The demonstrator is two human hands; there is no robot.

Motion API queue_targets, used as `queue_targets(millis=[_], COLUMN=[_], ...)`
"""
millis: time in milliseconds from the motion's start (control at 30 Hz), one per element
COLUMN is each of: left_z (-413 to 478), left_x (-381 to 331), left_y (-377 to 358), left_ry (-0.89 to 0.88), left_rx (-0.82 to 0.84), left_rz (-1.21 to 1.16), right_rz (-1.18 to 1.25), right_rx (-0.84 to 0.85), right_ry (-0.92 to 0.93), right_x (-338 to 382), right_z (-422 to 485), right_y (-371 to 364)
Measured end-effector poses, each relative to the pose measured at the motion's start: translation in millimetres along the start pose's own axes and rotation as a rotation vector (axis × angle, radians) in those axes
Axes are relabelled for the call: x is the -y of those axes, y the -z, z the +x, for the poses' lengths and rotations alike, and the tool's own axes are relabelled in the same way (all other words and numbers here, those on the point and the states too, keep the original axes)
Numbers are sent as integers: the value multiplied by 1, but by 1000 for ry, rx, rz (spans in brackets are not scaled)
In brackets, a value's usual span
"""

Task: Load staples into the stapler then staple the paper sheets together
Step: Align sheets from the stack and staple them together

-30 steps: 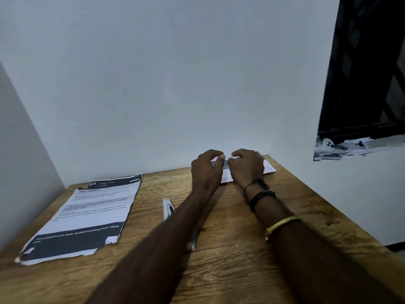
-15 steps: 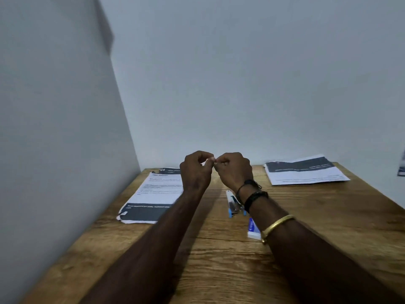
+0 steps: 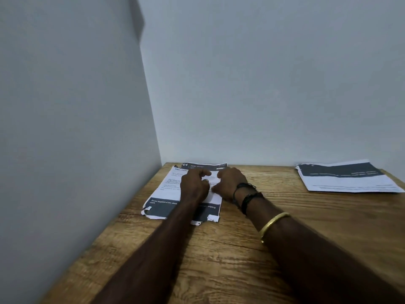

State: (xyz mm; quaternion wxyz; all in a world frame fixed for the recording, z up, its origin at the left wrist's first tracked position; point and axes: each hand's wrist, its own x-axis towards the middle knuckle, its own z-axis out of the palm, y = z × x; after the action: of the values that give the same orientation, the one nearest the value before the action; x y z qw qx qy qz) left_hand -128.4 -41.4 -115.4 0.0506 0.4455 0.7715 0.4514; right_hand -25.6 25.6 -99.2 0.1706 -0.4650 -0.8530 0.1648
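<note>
At the far left corner of a wooden table (image 3: 219, 260), tight against two plain grey walls, lies a small stack of printed sheets (image 3: 163, 207), and both of my hands are over its middle. The left hand (image 3: 194, 186) has its forefinger stretched forward on the page and the other fingers curled under. The right hand (image 3: 230, 183), with black cords (image 3: 246, 194) and a gold bangle (image 3: 272, 222) on the wrist, has bent fingers and its thumb turned towards the left hand. The two hands nearly touch. I cannot tell whether either one pinches a sheet or anything small, or only rests on the paper. The stack's long axis runs away from me towards the back wall. Its dark header band lies at the far end, and a dark footer with torn corners lies nearest me, so the print reads upright from where I look. A second stack of sheets (image 3: 344, 179) lies well apart at the far right, turned crosswise. No stapler or staples are in view, so I cannot say whether loading is done. My reading is that the step in hand is gathering or squaring these sheets. The next move would call for a firm hold on the sheets with their edges lined up, then bringing the stapler to one corner.
</note>
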Motion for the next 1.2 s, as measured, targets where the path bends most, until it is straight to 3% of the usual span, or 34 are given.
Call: queue_targets(millis=[133,233,567,733,900,1067,1200], left_z=[3,3,1,0,-2,-7,-10], left_x=[3,2,2,2,-2,-7,-14], left_y=[-3,-3,-2,-4,-3,-2,-2], left_ry=[26,33,48,36,-3,-86,-182], left_rx=[-26,-23,-35,-67,-90,-59,-15], left_rz=[20,31,-3,-19,-103,-170,-137], right_rz=[-141,-115,164,232,493,589,810], right_rx=[75,33,-120,-160,-274,-203,-210], right_ry=[8,-8,-164,-155,-150,-154,-124], right_x=[4,6,1,-1,-3,-10,-17], right_z=[13,13,4,-1,-3,1,-3], right_y=[-8,-8,2,3,5,14,19])
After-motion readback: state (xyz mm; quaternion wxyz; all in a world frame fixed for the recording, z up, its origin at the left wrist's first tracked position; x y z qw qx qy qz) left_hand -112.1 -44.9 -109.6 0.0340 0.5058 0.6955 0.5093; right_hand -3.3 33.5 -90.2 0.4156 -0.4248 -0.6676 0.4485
